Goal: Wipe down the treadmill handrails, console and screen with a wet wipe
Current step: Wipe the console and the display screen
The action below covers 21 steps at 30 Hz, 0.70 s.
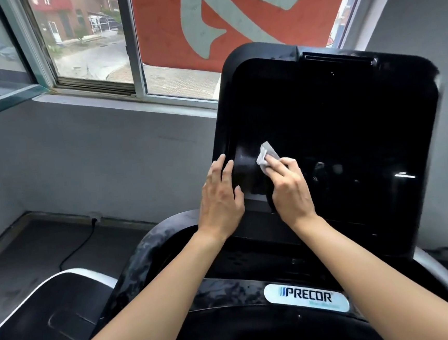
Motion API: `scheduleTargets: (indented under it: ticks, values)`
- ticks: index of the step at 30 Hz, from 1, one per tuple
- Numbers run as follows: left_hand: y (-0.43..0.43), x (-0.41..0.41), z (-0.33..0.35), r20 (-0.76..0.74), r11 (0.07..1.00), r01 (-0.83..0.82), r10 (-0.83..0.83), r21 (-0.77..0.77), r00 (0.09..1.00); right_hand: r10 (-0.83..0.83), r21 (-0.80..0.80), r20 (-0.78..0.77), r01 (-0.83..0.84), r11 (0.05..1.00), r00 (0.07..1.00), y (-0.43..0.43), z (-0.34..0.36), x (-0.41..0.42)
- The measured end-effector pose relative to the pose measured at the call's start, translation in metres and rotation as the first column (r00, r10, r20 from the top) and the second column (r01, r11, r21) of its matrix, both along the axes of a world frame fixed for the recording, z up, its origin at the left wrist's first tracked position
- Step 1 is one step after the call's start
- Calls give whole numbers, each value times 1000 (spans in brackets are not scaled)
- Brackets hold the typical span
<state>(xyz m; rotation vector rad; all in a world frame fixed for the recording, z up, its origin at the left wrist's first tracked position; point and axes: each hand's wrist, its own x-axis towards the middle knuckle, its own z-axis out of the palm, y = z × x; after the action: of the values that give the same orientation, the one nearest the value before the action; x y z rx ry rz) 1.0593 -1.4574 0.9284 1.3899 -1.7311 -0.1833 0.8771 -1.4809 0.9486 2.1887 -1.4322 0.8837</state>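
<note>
White and floppy, the wet wipe [266, 156] may bunch, so hold its middle. Your right hand [291, 191] pinches it low on the screen [336, 133]; your left hand [221, 197] lies flat on the screen's left edge.

We see daylight coming through the window [90, 46]; the wall [81, 160] below it is dim. The black screen [335, 119] right of the window loses detail, bar one small glare streak. Wide-angle distortion bows the window frame.
</note>
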Motion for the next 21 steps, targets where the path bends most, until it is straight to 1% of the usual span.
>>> scheduleTargets:
  ticks: [2,4,5,6,8,9,11,12,14,15,17,19,21]
  values:
    - [-3,0,1,78,998,36,-32,-42,996,29,25,7,-29,999,1000,-2,3,1]
    - [-7,-1,0,150,997,44,-34,-64,988,60,35,-33,-59,998,998,4,0,6]
    - [-8,-1,-1,175,997,31,-19,-65,984,85,39,-86,-82,996,993,7,-4,9]
    - [-10,-2,-2,195,998,11,0,-58,981,114,35,-171,-110,993,979,10,-9,10]
    - [-13,-3,-3,231,999,-27,37,-47,972,153,23,-376,-156,987,914,13,-18,7]
    - [-14,-3,-4,253,998,-40,50,-44,966,168,31,-436,-172,985,884,11,-19,2]
    - [-16,-4,-4,296,997,-70,79,-42,952,185,53,-465,-182,982,866,1,-9,-6]
    - [-15,-3,-4,314,995,-85,94,-43,945,194,60,-415,-186,981,889,-4,-1,-9]
    - [-15,-1,-2,346,994,-96,110,-58,932,190,71,-180,-180,981,965,-15,19,-10]
    - [-15,1,-1,360,993,-93,112,-69,926,179,66,-81,-174,983,981,-18,28,-8]
    - [-15,4,1,389,993,-87,113,-83,914,147,68,64,-151,986,987,-25,38,-2]
    - [-16,7,3,404,993,-88,115,-84,907,96,109,208,-121,987,973,-31,40,8]
    - [-16,9,3,396,993,-80,106,-82,912,67,137,260,-105,985,963,-31,35,17]
